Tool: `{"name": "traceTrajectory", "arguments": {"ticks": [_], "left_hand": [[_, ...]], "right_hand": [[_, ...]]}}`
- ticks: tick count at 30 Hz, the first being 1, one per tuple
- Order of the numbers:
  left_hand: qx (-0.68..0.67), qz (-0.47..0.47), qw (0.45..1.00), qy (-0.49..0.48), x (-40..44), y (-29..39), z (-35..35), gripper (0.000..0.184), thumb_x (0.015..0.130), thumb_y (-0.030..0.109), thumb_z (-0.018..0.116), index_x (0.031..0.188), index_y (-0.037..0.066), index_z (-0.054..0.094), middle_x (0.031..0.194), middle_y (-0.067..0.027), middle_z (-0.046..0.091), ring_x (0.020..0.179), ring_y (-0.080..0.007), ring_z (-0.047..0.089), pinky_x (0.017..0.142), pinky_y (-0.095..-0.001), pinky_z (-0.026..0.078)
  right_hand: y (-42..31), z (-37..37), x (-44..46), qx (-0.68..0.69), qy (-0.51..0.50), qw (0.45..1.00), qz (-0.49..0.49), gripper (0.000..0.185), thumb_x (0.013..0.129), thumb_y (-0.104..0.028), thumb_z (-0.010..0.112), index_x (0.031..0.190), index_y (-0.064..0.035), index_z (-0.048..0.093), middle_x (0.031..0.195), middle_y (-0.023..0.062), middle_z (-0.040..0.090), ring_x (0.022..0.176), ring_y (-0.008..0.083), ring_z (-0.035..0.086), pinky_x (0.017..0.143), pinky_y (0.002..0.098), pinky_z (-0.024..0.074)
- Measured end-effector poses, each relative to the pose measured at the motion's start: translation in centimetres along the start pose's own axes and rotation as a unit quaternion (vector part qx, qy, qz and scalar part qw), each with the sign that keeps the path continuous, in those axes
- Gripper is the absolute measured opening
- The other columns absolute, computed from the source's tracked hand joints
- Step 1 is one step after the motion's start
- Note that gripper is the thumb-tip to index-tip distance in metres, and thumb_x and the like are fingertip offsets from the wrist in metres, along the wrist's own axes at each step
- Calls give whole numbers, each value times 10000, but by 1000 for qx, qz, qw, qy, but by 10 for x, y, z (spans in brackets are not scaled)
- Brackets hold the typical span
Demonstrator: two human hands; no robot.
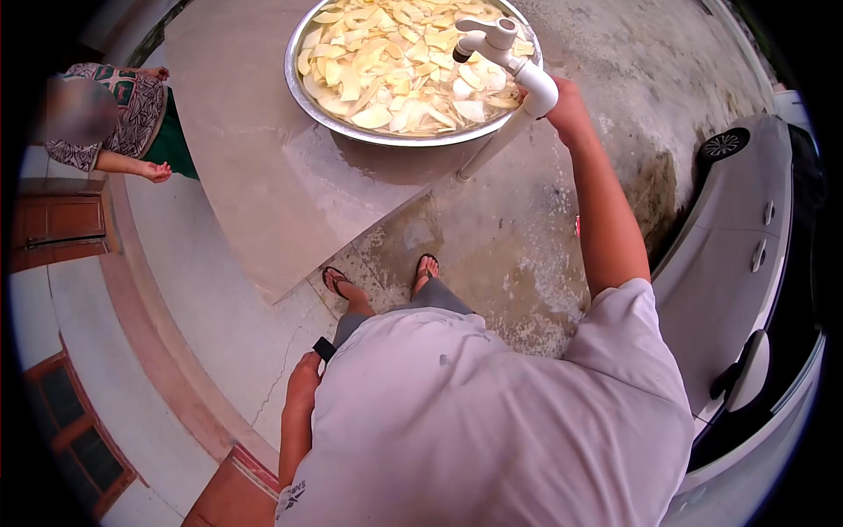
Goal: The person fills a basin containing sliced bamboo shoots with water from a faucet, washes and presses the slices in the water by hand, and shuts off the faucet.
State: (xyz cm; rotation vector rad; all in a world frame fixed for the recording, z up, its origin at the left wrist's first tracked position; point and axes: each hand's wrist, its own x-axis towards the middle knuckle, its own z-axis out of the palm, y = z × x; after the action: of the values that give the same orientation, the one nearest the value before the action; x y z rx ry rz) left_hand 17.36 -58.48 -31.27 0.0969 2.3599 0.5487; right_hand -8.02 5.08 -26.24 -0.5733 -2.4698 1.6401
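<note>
A large round metal basin (pixel 296 83) stands at the top, filled with pale yellow slices (pixel 351 75) in liquid. Over its right side reaches a white pipe (pixel 542 95) with a white tap (pixel 487 39) at its end. My right hand (pixel 569 107) is wrapped around the pipe's bend from behind, its fingers partly hidden by it. Low at my left side, my left hand (pixel 304 378) has curled fingers next to a small black object (pixel 325 349) at my waist. Whether the hand holds that object is not clear.
Under the basin lies a broad, smooth slab (pixel 255 202). Another person (pixel 132 119) stands at the left, one hand held out. A silver car (pixel 746 220) is parked on the right. The concrete ground (pixel 518 237) looks wet. A building wall (pixel 114 325) runs along the left.
</note>
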Motion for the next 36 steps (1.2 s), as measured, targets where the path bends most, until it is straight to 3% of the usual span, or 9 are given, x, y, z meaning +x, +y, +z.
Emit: {"name": "traceTrajectory", "arguments": {"ticks": [5, 11, 15, 19, 20, 24, 27, 31, 36], "left_hand": [[8, 9, 1000, -5, 8, -9, 3, 325, 861, 82, 719, 1175, 35, 645, 1155, -214, 664, 1093, -438, 630, 916, -490, 528], [36, 14, 999, -7, 15, 11, -15, 417, 883, 120, 740, 1282, 48, 641, 1197, -199, 672, 1114, -415, 638, 940, -473, 533], [40, 29, 999, 11, 17, 9, -12, 517, 885, 123, 743, 1383, 74, 610, 1222, -181, 674, 1123, -397, 644, 950, -453, 536], [16, 23, 999, 18, 15, -1, -1, 423, 894, 127, 729, 1300, 52, 638, 1213, -184, 677, 1118, -401, 645, 951, -457, 534], [10, 9, 1000, 1, 16, -10, 9, 393, 896, 128, 727, 1271, 44, 645, 1212, -185, 677, 1118, -402, 645, 950, -458, 535], [10, -3, 1000, -20, 16, -30, 25, 306, 898, 134, 724, 1176, 23, 659, 1200, -190, 680, 1112, -406, 646, 939, -462, 536], [-8, 9, 1000, 20, 8, -5, 8, 312, 897, 135, 728, 1183, 28, 663, 1187, -192, 683, 1104, -408, 648, 931, -467, 536], [24, 4, 1000, 19, 5, -5, 1, 373, 890, 147, 746, 1226, 10, 659, 1187, -205, 683, 1109, -409, 649, 938, -460, 538], [15, -3, 1000, -1, 6, -7, 0, 405, 884, 123, 749, 1261, 8, 657, 1196, -201, 679, 1113, -407, 647, 937, -459, 538]], "right_hand": [[13, -3, -3, 142, 13, 988, 61, 195, 947, -127, 680, 1086, -12, 753, 808, 48, 710, 648, 107, 617, 589, 274, 514], [2, 2, 6, -7, -80, 992, -96, 243, 937, -203, 746, 1134, -63, 768, 789, 1, 697, 645, 87, 594, 569, 265, 478], [6, -16, 30, -271, 39, 946, -173, 279, 859, -117, 752, 1135, -106, 790, 951, 106, 794, 816, 218, 741, 736, 341, 563], [10, -25, 37, -312, -10, 931, -190, 332, 799, -68, 743, 1126, -105, 782, 1021, 160, 778, 941, 348, 750, 826, 407, 577], [15, -21, 29, -369, 28, 908, -198, 299, 834, -208, 812, 1087, -55, 766, 922, 128, 785, 851, 216, 749, 763, 381, 563], [33, -18, 35, -339, 45, 912, -226, 332, 880, -324, 802, 1066, -55, 747, 929, 150, 771, 844, 279, 751, 768, 410, 567], [12, -11, 24, -340, 64, 922, -171, 356, 704, -43, 773, 1054, -107, 772, 1042, 174, 735, 1016, 414, 684, 852, 477, 555], [20, -10, 27, -368, 69, 907, -193, 288, 879, -324, 783, 1058, -101, 748, 897, 120, 754, 835, 281, 728, 764, 391, 567], [51, 6, 72, -432, 36, 900, -39, 405, 782, -405, 750, 1096, -148, 751, 1041, 139, 766, 992, 352, 730, 845, 433, 572]]}}
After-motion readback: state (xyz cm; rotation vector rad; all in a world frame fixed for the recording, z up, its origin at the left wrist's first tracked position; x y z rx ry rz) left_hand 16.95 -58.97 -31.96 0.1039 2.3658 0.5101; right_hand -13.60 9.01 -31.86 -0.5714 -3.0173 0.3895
